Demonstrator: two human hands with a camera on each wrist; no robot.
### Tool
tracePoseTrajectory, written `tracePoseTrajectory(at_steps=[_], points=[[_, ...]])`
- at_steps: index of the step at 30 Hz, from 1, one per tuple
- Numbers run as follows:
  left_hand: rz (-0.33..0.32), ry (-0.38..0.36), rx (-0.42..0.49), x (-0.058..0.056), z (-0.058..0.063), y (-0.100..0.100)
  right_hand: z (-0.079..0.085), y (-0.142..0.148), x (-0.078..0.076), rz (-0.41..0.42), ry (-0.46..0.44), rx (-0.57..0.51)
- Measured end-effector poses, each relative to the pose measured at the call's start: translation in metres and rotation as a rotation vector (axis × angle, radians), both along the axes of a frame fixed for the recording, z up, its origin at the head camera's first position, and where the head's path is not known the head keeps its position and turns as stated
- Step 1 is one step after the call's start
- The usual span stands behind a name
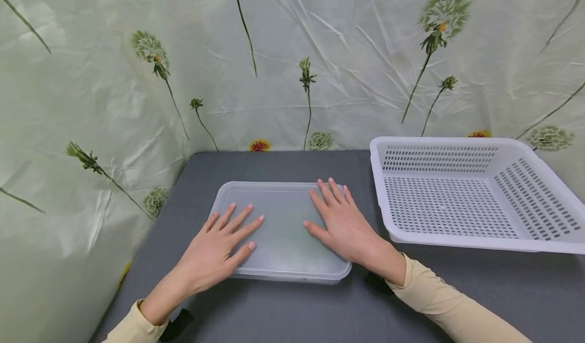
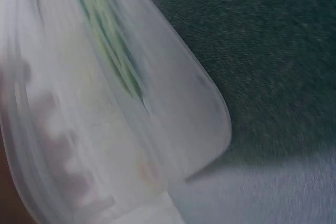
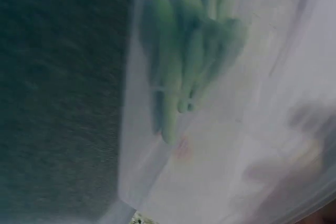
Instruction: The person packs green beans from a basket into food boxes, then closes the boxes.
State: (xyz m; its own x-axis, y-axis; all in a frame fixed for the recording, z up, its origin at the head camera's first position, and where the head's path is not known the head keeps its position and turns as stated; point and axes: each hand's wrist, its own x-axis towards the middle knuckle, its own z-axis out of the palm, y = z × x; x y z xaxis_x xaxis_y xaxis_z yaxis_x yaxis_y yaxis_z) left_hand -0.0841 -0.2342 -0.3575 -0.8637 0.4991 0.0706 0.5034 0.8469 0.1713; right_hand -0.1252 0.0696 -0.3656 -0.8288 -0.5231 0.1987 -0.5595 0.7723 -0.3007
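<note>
A translucent plastic box [image 1: 283, 277] with a matching lid [image 1: 281, 226] sits on the dark grey table. My left hand [image 1: 217, 251] rests on the lid's left side, fingers spread and straight. On the right side of the lid lies my right hand [image 1: 345, 226], its fingers extended and thumb pointing inward. Blurred through the box wall, long thin green shapes [image 2: 113, 40] show in the left wrist view. Thicker green shapes [image 3: 178, 56] appear through the wall in the right wrist view. Finger shadows darken the lid's underside in both wrist views.
A white perforated plastic basket [image 1: 384, 200] stands to the right of the box. Behind and left of the table [image 1: 274, 312] hangs a pale sheet [image 1: 274, 104] printed with flowers. A dark wrist device [image 1: 177, 325] shows below the left sleeve.
</note>
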Motion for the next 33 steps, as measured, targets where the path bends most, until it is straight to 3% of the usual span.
tracePoseTrajectory(at_steps=[4, 8, 14, 19, 22, 26, 29, 33], points=[[0.024, 0.014, -0.031, 0.002, -0.002, 0.002, -0.002, -0.002, 0.009, 0.127, 0.084, -0.075], [0.034, 0.021, -0.066, 0.001, -0.004, 0.003, -0.002, -0.004, 0.023, 0.219, 0.057, -0.026], [0.038, 0.012, -0.085, 0.001, -0.003, 0.005, 0.000, -0.004, 0.032, 0.218, 0.020, 0.092], [0.012, -0.019, -0.052, -0.003, 0.000, 0.004, 0.001, -0.003, 0.031, 0.227, 0.008, 0.102], [-0.036, -0.035, -0.005, -0.011, 0.002, -0.003, 0.002, -0.003, 0.028, 0.232, 0.008, 0.068], [-0.100, -0.045, 0.036, -0.028, 0.002, -0.014, 0.007, -0.004, 0.020, 0.197, 0.023, -0.069], [-0.106, -0.048, 0.068, -0.043, 0.002, -0.020, 0.005, -0.005, 0.012, 0.134, 0.050, -0.129], [-0.079, -0.056, 0.103, -0.063, 0.001, -0.025, 0.000, -0.004, 0.005, 0.032, 0.024, -0.086]])
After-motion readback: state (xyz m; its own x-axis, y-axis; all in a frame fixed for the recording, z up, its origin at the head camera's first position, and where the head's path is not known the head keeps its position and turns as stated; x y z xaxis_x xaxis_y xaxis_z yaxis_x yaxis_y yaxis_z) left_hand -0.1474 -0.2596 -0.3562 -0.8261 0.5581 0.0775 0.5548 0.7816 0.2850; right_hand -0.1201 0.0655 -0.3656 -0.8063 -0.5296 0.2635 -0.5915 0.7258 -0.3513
